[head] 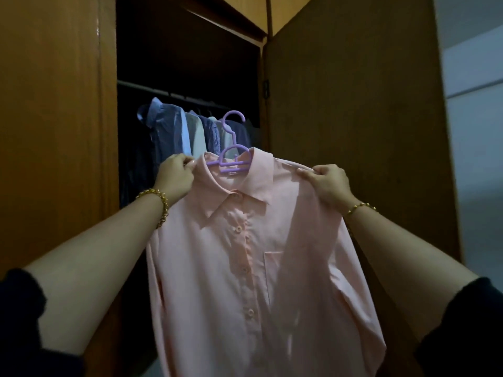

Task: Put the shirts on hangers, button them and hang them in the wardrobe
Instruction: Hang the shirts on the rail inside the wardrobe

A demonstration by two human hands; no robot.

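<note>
A pale pink shirt (239,268), buttoned down the front, hangs on a purple plastic hanger (232,148) held up in front of the open wardrobe. My left hand (175,174) pinches the shirt's left shoulder beside the collar. My right hand (328,185) grips the right shoulder seam. The hanger's hook sticks up free, below and in front of the dark wardrobe rail (168,92). Both wrists wear gold bracelets.
Several blue, white and grey shirts (190,134) hang on the rail inside the wardrobe. A closed wooden door panel (51,131) stands on the left, and the open door (353,131) on the right. A pale wall (473,104) lies far right.
</note>
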